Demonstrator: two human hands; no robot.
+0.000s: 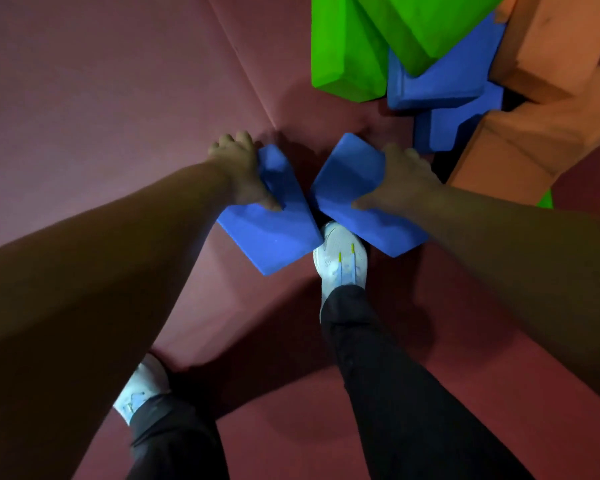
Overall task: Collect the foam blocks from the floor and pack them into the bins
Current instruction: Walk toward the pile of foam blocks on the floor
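Observation:
I hold two blue foam blocks above the dark red floor. My left hand (243,168) grips the left blue block (271,237) along its upper left edge, thumb on its top face. My right hand (400,178) grips the right blue block (347,178) from its right side, thumb pressed on the face. The two blocks tilt towards each other and nearly meet in the middle, just over my front shoe. No bin is in view.
A pile of foam blocks lies at the upper right: green blocks (347,50), blue blocks (444,84) and orange blocks (534,143). My white shoes (342,258) and black trouser legs stand on the red mat floor (101,98), which has seams running across it.

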